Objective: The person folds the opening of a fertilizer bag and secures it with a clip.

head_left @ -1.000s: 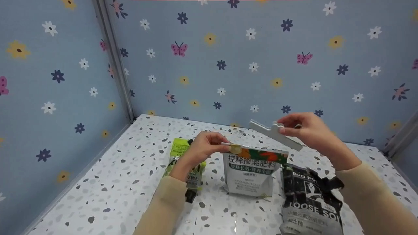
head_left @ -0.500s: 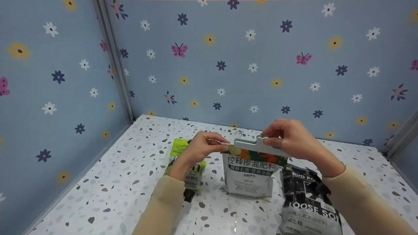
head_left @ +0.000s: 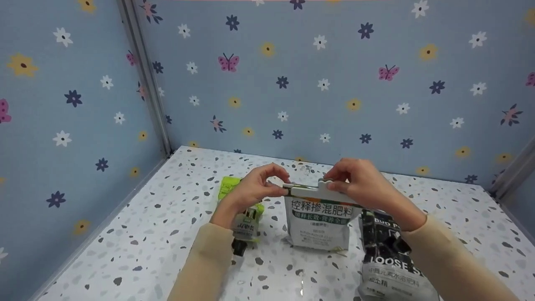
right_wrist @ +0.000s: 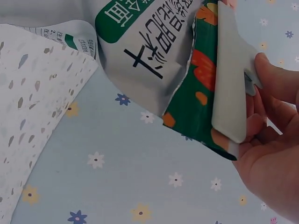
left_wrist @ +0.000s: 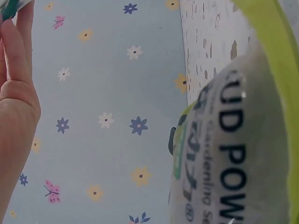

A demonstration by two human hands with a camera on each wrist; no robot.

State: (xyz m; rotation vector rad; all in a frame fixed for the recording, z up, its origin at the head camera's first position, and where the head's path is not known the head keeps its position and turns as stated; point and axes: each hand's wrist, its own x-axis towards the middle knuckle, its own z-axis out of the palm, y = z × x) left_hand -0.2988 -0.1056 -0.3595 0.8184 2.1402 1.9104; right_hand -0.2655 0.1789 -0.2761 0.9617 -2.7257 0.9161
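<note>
A white bag (head_left: 319,230) with a green and orange top band stands upright on the speckled table. The left hand (head_left: 253,190) pinches its top left corner; in the left wrist view the left hand (left_wrist: 16,93) shows at the left edge. A pale grey clip (head_left: 309,192) lies along the bag's top edge, its handle pinched between thumb and fingers of the right hand (head_left: 363,184). In the right wrist view the clip (right_wrist: 230,79) lies over the band of the bag (right_wrist: 140,51), beside the right hand (right_wrist: 275,126).
A green bag (head_left: 246,225) lies left of the white bag, partly behind the left forearm. A black and grey bag (head_left: 388,267) lies at the right, partly under the right sleeve. Flowered walls (head_left: 259,92) stand behind and left of the table (head_left: 146,234).
The right hand has brought the clip down and left, from above the bag onto its top edge. The left hand still pinches the corner.
</note>
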